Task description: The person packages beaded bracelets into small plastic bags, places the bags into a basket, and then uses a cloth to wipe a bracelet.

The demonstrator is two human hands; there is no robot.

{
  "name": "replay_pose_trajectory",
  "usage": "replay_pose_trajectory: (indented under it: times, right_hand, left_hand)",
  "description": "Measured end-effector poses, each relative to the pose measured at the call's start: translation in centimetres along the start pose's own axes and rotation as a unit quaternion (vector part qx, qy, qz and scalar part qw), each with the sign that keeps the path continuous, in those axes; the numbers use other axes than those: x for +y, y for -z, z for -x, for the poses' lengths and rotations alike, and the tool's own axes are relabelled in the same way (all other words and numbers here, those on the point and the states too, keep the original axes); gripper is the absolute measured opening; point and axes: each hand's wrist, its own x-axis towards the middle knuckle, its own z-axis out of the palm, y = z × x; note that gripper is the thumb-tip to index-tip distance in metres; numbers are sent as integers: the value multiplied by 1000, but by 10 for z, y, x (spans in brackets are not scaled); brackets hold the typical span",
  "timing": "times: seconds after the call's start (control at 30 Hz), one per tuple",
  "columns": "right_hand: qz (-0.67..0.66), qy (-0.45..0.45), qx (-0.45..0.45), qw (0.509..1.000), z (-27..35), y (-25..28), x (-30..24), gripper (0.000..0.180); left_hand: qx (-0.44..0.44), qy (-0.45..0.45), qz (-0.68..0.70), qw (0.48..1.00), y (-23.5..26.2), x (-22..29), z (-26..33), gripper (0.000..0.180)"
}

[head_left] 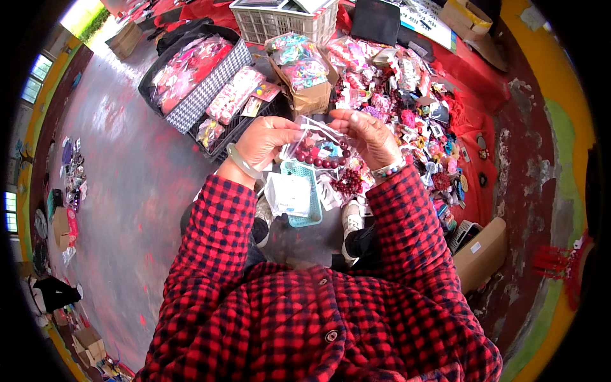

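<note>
A small clear plastic bag (pixel 294 151) is stretched between my two hands, with a dark red bead bracelet (pixel 326 163) showing in it. My left hand (pixel 266 141) is closed on the bag's left upper side, thumb and fingers pinched together. My right hand (pixel 374 139) pinches the opposite upper side near the bag's top edge. Below the bag, a light-blue plastic basket (pixel 310 218) stands on the floor between my shoes, with a stack of white packets (pixel 287 194) over its left part. Beside the basket lies a cluster of dark red beads (pixel 347 183).
A heap of hair ornaments and packets (pixel 407 121) spreads over red cloth at the right. Ahead stand an open cardboard box (pixel 310 100), a houndstooth storage box (pixel 213 79) of bagged goods, a black crate (pixel 238 130) and a grey crate (pixel 286 24). A cardboard box (pixel 485 254) sits at right.
</note>
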Motion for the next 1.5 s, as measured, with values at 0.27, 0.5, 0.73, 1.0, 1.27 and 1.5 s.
replay_pose_trajectory:
  times: [0.27,0.5,0.73,1.0,1.27,1.5]
  right_hand:
    - [178,-37,-95,979,0,-22,20,40]
    - [145,7,-19,989,-4,-13,30,28]
    - [77,28,40,996,-5,-4,34,18]
    - [13,50,11,999,3,3,32,15]
    - [12,12,31,999,2,-3,31,16]
    - [-40,-23,74,996,2,-6,26,18]
  left_hand:
    - [-19,-73,-248,966,7,-18,-1,18]
    - [8,-106,-203,973,6,-33,-13,18]
    - [-2,27,112,993,-15,-46,-22,26]
    - [-48,-2,-12,999,-12,-48,-32,23]
    - [-43,-45,-153,986,-5,-44,-31,21]
    - [-65,27,27,997,-4,-33,-21,26]
